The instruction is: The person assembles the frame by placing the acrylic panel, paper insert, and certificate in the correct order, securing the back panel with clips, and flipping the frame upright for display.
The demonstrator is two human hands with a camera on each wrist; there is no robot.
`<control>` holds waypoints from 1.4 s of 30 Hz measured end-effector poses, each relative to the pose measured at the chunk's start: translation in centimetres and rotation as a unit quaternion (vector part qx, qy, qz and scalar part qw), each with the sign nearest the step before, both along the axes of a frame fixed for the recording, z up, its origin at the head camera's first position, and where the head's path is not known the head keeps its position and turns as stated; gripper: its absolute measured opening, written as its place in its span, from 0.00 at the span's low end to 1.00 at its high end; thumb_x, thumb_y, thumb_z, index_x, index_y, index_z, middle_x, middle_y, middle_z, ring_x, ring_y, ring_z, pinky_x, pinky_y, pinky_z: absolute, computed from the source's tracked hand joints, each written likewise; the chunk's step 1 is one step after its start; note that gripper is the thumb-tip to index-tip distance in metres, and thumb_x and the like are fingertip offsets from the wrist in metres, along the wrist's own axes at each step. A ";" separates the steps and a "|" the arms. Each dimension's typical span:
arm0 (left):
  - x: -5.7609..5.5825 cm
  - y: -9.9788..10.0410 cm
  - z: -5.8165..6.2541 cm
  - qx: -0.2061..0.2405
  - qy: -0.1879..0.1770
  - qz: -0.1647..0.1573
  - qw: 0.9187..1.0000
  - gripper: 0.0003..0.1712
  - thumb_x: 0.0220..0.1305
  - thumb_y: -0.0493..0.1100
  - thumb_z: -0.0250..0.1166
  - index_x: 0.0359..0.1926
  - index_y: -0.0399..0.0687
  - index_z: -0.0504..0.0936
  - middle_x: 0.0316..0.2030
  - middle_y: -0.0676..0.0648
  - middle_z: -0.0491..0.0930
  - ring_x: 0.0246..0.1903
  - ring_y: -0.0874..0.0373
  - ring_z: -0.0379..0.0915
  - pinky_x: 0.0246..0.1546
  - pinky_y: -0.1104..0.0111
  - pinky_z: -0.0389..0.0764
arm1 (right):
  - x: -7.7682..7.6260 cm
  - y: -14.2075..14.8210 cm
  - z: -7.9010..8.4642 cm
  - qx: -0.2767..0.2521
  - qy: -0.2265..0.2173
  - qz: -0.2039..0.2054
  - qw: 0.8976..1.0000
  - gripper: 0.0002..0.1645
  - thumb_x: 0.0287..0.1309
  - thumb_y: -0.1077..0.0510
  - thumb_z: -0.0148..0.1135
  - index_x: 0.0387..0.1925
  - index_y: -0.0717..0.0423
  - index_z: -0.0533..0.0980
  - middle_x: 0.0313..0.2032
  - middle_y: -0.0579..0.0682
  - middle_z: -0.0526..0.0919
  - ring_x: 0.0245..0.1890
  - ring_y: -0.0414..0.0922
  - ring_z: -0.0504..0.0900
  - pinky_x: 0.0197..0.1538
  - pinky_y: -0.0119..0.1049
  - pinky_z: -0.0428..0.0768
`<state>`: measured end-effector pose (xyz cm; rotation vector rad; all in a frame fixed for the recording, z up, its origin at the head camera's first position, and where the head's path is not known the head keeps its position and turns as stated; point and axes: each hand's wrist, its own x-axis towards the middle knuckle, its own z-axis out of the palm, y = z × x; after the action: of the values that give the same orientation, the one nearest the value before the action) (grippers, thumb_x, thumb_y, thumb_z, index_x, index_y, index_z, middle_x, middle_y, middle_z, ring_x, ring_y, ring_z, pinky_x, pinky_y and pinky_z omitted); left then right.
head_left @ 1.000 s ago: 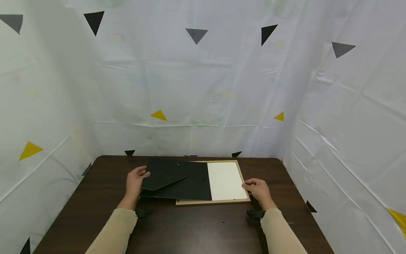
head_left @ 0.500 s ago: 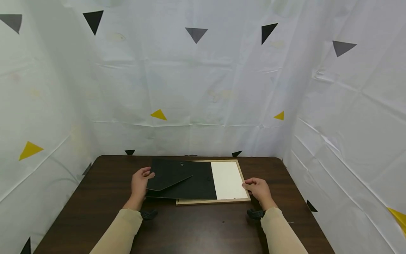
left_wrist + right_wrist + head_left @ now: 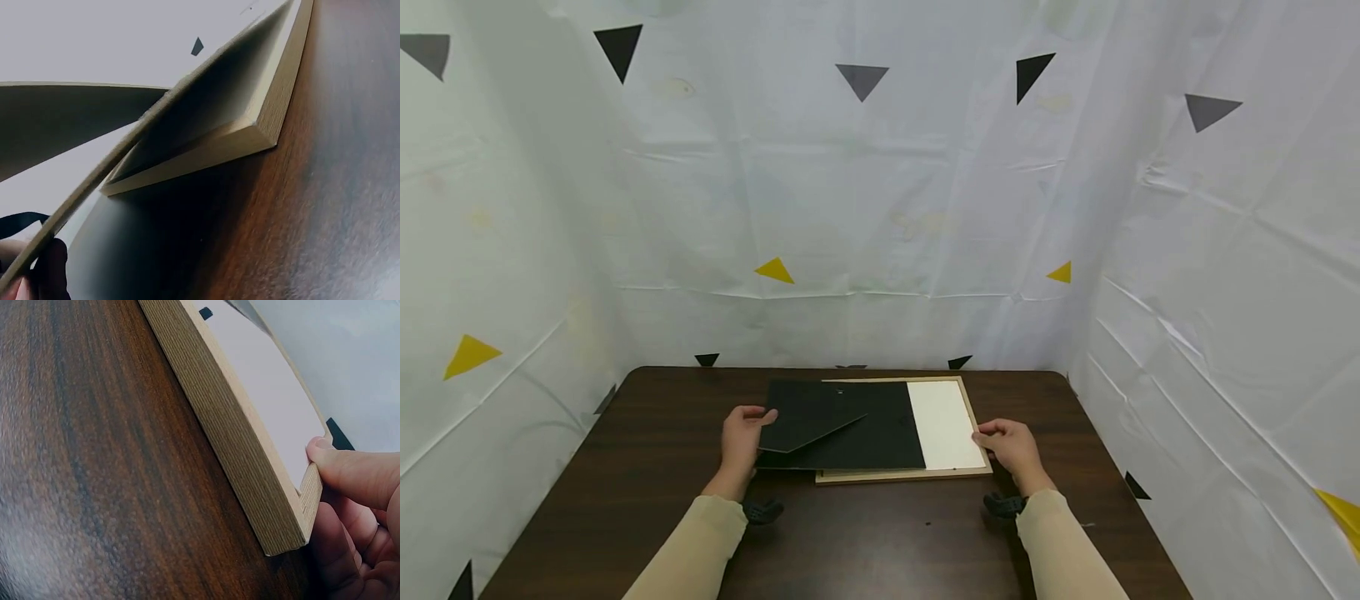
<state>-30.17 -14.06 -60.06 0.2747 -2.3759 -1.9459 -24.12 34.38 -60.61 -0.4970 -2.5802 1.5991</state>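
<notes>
A light wooden picture frame [image 3: 902,476] lies face down at the table's far side, a white sheet [image 3: 947,425] showing inside its right part. Over its left part slants a black backing board [image 3: 887,433] with a fold-out easel leg [image 3: 812,417]. My left hand [image 3: 741,437] pinches the board's left edge; in the left wrist view that board [image 3: 94,178] is raised above the frame's corner [image 3: 250,131]. At the opposite side my right hand [image 3: 1011,446] grips the frame's right rail, thumb on top and fingers beneath in the right wrist view. The sheet's left part is hidden.
The dark wooden table [image 3: 880,542] extends toward me on both sides of the frame. White cloth [image 3: 880,208] printed with triangles hangs behind and at both sides.
My left hand has moved right with the backing board, which covers more of the white sheet and sits lower over the frame. My right hand stays at the frame's right rail.
</notes>
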 end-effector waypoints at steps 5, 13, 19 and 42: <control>0.0 0.5 -0.3 -0.018 0.003 -0.019 1.000 0.24 0.81 0.50 0.66 0.66 0.39 0.79 0.59 0.32 0.80 0.30 0.55 0.74 0.32 0.65 0.73 | -0.3 0.3 -0.1 -0.002 0.001 0.001 1.000 0.13 0.68 0.57 0.76 0.47 0.62 0.89 0.33 0.51 0.87 0.35 0.46 0.82 0.38 0.35 0.84; 0.1 1.2 -0.2 -0.006 -0.002 -0.041 0.999 0.20 0.83 0.41 0.61 0.68 0.38 0.80 0.54 0.35 0.82 0.23 0.61 0.67 0.29 0.67 0.72 | -0.3 0.2 0.2 -0.001 0.010 0.002 1.000 0.12 0.68 0.57 0.76 0.46 0.63 0.89 0.30 0.51 0.86 0.33 0.45 0.80 0.37 0.35 0.83; 0.3 1.4 -0.4 0.015 -0.011 -0.051 0.999 0.21 0.82 0.38 0.61 0.70 0.38 0.80 0.48 0.40 0.85 0.21 0.62 0.66 0.26 0.67 0.73 | -0.4 0.2 -0.1 0.000 0.004 0.001 1.000 0.12 0.68 0.58 0.76 0.46 0.63 0.89 0.30 0.50 0.86 0.32 0.45 0.80 0.37 0.36 0.83; -0.3 2.8 -0.4 -0.021 0.005 -0.073 0.997 0.19 0.78 0.34 0.64 0.66 0.36 0.83 0.49 0.34 0.87 0.29 0.58 0.74 0.31 0.65 0.75 | -0.3 0.0 0.0 -0.004 -0.007 -0.005 1.000 0.11 0.68 0.57 0.76 0.46 0.62 0.89 0.31 0.51 0.86 0.33 0.47 0.80 0.37 0.36 0.83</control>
<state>-30.47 -11.22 -60.44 0.0919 -2.4923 -1.9469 -24.37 34.42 -60.65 -0.5230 -2.5771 1.6089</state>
